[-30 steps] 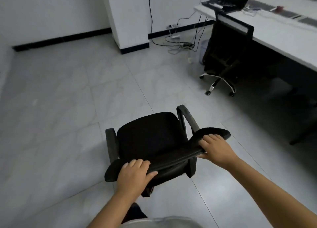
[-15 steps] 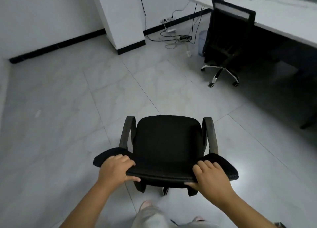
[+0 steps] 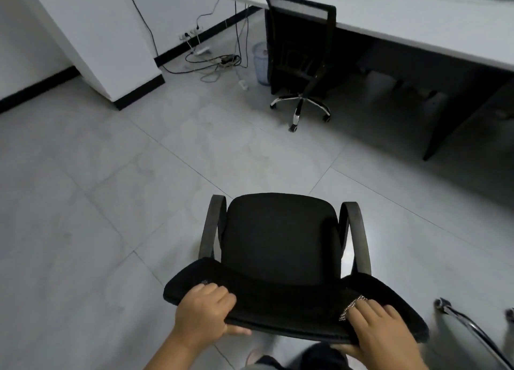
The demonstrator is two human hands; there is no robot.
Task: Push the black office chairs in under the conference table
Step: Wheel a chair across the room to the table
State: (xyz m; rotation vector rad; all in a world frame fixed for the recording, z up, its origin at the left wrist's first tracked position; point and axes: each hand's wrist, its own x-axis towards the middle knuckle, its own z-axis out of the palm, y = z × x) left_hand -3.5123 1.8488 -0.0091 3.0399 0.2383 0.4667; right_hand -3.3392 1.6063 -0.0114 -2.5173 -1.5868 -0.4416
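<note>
The black office chair (image 3: 281, 244) is gripped at its backrest top by the left hand (image 3: 201, 315) and right hand (image 3: 382, 332), fingers curled over the edge, well short of the conference table (image 3: 417, 22). A second chair (image 3: 300, 41) is tucked against that table.

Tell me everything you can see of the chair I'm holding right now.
The held chair is black, with a padded fabric-looking seat, two curved dark armrests and a mesh-looking backrest seen from above. It stands on the grey tile floor, seat facing the white conference table, well short of it. The left hand grips the backrest's top edge, fingers over, thumb under; the right hand grips the same edge further right. Its base is hidden beneath the seat.
</note>
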